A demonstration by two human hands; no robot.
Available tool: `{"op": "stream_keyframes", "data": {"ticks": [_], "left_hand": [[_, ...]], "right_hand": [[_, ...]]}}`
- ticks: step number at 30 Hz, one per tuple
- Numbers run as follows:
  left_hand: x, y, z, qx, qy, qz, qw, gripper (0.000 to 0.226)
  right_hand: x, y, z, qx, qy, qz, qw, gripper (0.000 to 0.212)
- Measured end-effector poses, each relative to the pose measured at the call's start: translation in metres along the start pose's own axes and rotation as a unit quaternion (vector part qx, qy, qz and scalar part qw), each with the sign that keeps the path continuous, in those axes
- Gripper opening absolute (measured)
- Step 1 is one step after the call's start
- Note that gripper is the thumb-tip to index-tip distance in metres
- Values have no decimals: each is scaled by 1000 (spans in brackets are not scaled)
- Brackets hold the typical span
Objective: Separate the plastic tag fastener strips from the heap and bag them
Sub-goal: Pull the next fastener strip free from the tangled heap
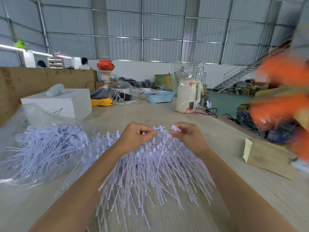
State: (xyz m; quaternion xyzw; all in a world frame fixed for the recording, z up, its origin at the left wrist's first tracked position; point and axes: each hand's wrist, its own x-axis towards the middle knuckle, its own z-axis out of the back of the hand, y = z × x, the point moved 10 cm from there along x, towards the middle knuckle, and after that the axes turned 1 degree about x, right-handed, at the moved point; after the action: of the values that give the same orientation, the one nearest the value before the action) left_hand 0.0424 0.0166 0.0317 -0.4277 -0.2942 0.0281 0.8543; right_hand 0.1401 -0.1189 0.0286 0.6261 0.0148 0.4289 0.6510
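Head view: both hands work over the heap (150, 168) of pale fastener strips on the table (234, 148). The left hand (137, 136) has its fingers curled, pinching the heap's top edge. The right hand (189, 134) pinches the white head of one strip (163, 148), which hangs down over the heap (thin and slightly blurred). Left of the heap lies a clear bag (41, 144) holding more strips.
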Motion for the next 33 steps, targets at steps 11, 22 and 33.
{"op": "stream_keyframes", "data": {"ticks": [11,22,33], "left_hand": [[3,3,-16,119,56,19,991,21],[3,-24,-17,219,63,-58,972,45],[3,-31,-7,347,16,-112,931,23]], "right_hand": [[9,-6,-24,368,37,-181,911,28],[-5,-39,-55,175,52,-240,953,21],[-4,-35,-47,180,30,-199,963,25]]}}
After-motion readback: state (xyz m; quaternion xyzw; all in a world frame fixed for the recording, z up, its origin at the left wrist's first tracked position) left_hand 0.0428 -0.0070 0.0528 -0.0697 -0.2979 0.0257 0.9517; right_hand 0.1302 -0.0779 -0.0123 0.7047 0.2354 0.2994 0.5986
